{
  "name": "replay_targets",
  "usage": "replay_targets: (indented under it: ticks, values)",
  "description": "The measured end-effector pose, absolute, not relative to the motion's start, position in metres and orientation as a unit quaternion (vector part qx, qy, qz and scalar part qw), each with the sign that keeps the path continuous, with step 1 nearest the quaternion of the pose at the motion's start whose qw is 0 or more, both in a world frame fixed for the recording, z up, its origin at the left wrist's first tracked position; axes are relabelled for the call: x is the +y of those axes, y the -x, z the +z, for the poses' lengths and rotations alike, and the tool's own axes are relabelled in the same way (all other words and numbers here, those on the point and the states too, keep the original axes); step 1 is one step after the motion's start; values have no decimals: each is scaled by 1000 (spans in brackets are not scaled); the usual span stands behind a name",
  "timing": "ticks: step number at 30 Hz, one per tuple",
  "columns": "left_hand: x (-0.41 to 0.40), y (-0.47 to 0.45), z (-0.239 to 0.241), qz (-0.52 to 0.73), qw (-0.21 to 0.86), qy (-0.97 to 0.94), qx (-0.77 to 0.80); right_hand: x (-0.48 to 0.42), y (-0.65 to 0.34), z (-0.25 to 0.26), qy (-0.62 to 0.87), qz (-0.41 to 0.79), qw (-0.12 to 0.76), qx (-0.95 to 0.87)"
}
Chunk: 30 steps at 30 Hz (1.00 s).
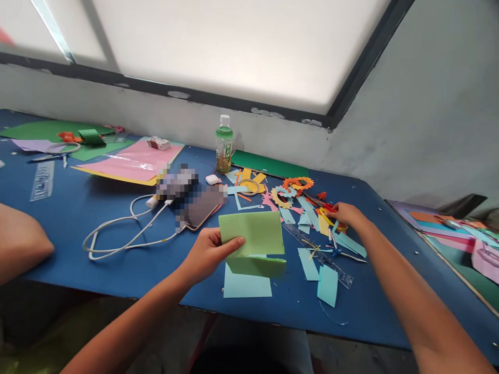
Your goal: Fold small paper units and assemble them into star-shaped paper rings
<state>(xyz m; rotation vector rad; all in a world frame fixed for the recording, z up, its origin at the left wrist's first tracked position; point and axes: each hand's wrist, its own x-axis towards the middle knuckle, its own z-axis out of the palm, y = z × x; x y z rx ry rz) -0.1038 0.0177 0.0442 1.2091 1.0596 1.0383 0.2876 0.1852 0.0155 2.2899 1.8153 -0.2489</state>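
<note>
My left hand pinches a folded sheet of light green paper between thumb and fingers, and its lower flap hangs open. Beneath that lies a pale blue sheet on the table. Over to the right, my right hand has its fingers closed on the red and yellow handles of a pair of scissors, whose dark blades point left among paper scraps. Close to this hand are light blue paper strips, a pen and a clear ruler.
On the blue table are a phone, a looped white cable, a green-tea bottle, a tape roll and zigzag paper rings. Pink paper lies left. Another person's arm rests at the left edge.
</note>
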Motion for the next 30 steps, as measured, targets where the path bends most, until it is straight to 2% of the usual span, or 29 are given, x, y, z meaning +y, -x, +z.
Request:
replay_targets:
  ticks: [3, 7, 16, 19, 22, 26, 30]
  values:
    - [33, 93, 53, 447, 584, -519, 436, 188, -296, 13, -771, -112, 72, 623]
    - [46, 79, 59, 448, 571, -542, 423, 184, -301, 7, -766, -106, -13, 634]
    - [61, 55, 68, 466, 522, -576, 423, 158, -306, 25, -756, -70, -291, 582]
    - [62, 48, 70, 488, 518, -561, 424, 139, -298, 31, -726, -134, -382, 556]
    - [63, 41, 70, 497, 499, -561, 436, 115, -271, 34, -652, -254, -454, 551]
    - [62, 31, 68, 476, 478, -590, 444, 80, -218, 38, -527, -386, -507, 563]
    - [59, 22, 63, 444, 478, -613, 445, 56, -184, 46, -442, -447, -545, 555]
